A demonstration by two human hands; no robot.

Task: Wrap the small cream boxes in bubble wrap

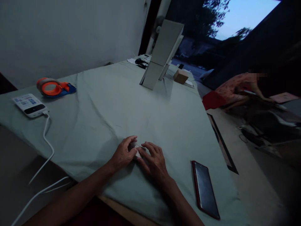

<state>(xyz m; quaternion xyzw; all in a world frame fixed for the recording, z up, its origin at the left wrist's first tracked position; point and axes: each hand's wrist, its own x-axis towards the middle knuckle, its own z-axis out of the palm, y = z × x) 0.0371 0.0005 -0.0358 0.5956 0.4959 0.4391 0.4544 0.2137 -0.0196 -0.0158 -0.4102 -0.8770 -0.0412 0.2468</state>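
Both my hands rest close together on the pale green cloth (141, 103) near the table's front edge. My left hand (123, 153) has its fingers curled and pinched on a small white thing (138, 151), perhaps folded paper. My right hand (154, 160) presses its fingers down on the same white thing from the right. Most of that thing is hidden under the fingers, so I cannot make out its shape.
A dark phone in a red case (205, 189) lies at the front right. A white power bank (30, 105) with its cable (47, 138) and an orange tape dispenser (53, 87) sit at the left. A standing grey card (162, 55) and a small brown box (180, 76) are at the back. A person (237, 86) is at the right.
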